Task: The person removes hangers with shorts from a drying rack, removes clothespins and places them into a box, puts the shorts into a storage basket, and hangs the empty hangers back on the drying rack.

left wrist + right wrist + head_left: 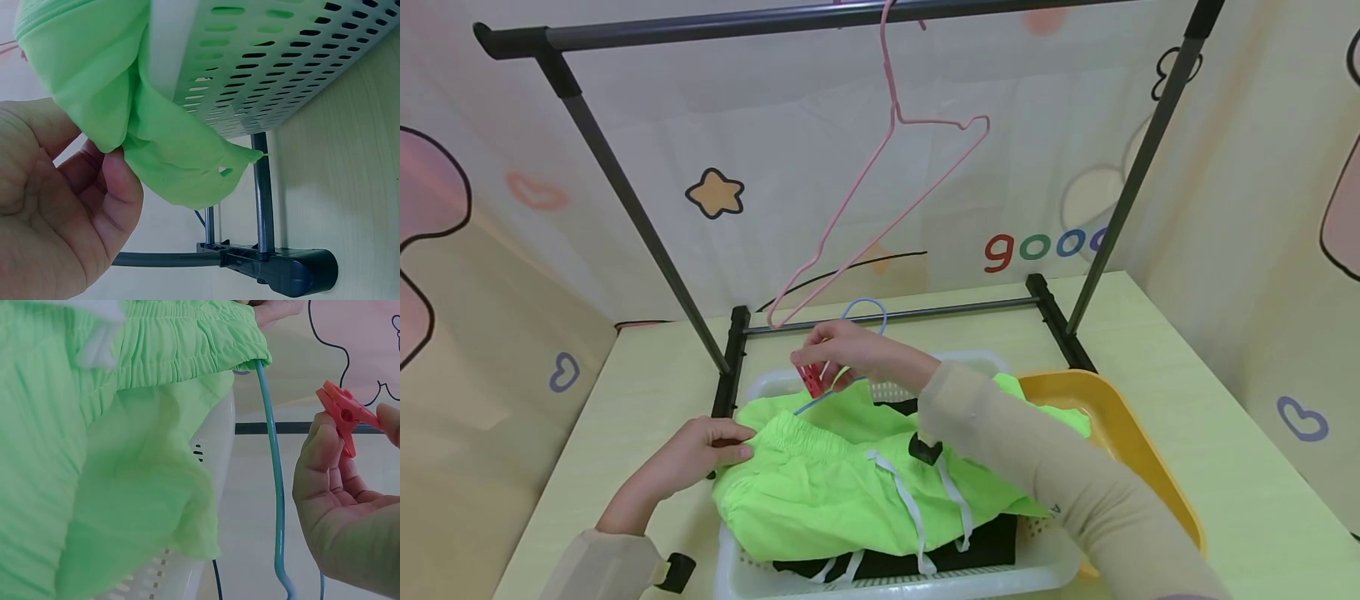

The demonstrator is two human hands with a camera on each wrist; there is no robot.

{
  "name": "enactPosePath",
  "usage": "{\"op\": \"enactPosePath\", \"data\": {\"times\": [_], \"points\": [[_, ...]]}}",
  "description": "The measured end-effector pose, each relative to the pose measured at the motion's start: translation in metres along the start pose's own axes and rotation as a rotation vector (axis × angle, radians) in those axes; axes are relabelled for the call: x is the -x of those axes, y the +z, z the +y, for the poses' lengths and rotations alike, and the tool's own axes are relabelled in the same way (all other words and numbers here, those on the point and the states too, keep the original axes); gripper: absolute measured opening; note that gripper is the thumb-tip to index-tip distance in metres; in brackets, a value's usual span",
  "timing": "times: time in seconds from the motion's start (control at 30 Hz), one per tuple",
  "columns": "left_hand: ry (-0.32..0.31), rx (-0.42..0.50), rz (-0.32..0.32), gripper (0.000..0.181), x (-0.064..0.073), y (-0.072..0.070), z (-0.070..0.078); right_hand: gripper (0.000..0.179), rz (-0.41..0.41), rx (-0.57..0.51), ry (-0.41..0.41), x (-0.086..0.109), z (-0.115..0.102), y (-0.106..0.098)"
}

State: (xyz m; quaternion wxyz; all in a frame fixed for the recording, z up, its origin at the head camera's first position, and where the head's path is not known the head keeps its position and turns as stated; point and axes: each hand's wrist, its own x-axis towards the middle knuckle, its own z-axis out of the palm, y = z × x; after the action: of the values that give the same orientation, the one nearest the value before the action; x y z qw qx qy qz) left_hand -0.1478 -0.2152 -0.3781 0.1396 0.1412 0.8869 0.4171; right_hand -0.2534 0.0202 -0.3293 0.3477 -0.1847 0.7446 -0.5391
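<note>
Bright green shorts point(820, 492) with white drawstrings lie over a white basket point(887, 590). At the waistband's left end, my left hand point(688, 458) pinches the fabric between thumb and fingers; the left wrist view shows the same pinch on the green cloth point(169, 144). A blue hanger point(275, 456) runs into the waistband, its hook point(867, 300) rising behind my right hand point(865, 354). That hand holds a red clothespin point(345, 415) by its handles, apart from the cloth and just above the waistband. Part of the hanger is hidden inside the shorts.
A pink hanger point(850, 193) hangs from the black rack's top bar point(700, 27). Dark clothing point(992, 542) lies under the shorts in the basket. At the right stands a yellow tray point(1071, 385). The rack's feet point(727, 392) stand on the table behind the basket.
</note>
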Motion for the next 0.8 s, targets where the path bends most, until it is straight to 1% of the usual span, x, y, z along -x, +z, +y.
{"op": "enactPosePath", "data": {"times": [0.23, 0.5, 0.8], "points": [[-0.004, 0.007, -0.002, 0.036, 0.000, 0.001, -0.002, 0.026, 0.015, 0.020, 0.009, 0.009, 0.000, -0.005], [-0.010, 0.000, 0.006, 0.037, 0.000, 0.001, -0.003, 0.025, 0.025, 0.015, 0.001, 0.020, 0.005, -0.014], [0.000, -0.001, 0.003, 0.037, 0.001, 0.001, -0.002, 0.024, 0.039, -0.008, 0.001, 0.033, 0.013, -0.026]]}}
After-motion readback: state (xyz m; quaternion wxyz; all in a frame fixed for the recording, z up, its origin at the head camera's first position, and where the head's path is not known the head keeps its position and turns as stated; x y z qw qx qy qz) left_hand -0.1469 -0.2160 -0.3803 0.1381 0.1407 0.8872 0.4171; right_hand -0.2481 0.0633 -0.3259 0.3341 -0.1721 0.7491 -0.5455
